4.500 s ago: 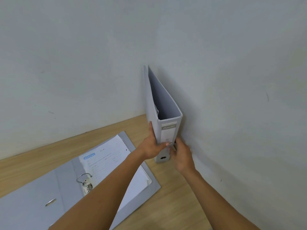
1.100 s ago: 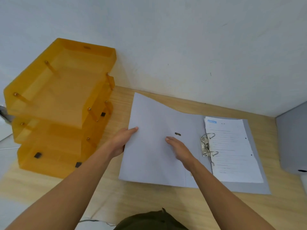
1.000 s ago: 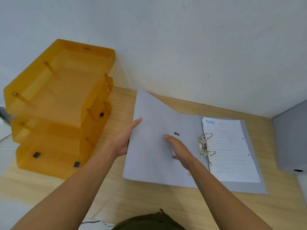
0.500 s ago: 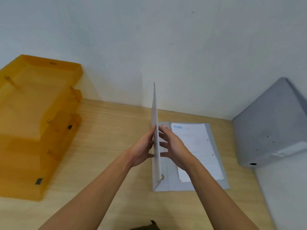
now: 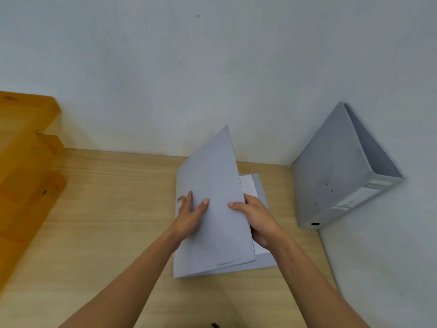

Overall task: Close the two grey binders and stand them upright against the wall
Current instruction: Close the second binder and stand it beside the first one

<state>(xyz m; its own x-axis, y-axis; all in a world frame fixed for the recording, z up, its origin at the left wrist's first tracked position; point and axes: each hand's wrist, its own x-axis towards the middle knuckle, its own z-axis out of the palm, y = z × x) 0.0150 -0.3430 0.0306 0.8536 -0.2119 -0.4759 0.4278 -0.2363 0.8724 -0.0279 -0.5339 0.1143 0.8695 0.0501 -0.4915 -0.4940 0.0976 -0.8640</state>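
Observation:
One grey binder (image 5: 335, 171) stands closed and upright in the corner, against the right wall. The second grey binder (image 5: 212, 176) lies on the wooden desk (image 5: 106, 209) with its front cover folded most of the way down over the white pages (image 5: 248, 185). My left hand (image 5: 190, 217) rests flat on the outside of that cover, fingers spread. My right hand (image 5: 256, 220) grips the cover's right edge, thumb on top and fingers underneath. The ring mechanism is hidden under the cover.
An orange translucent stack of letter trays (image 5: 26, 162) stands at the left edge of the desk. A pale wall (image 5: 212, 67) runs behind the desk and another along the right side. Bare wood lies between the trays and the binder.
The cover, flat open a second ago and vertical half a second ago, has swung over to the right and down onto the pages. Both hands followed it. The view shifted right.

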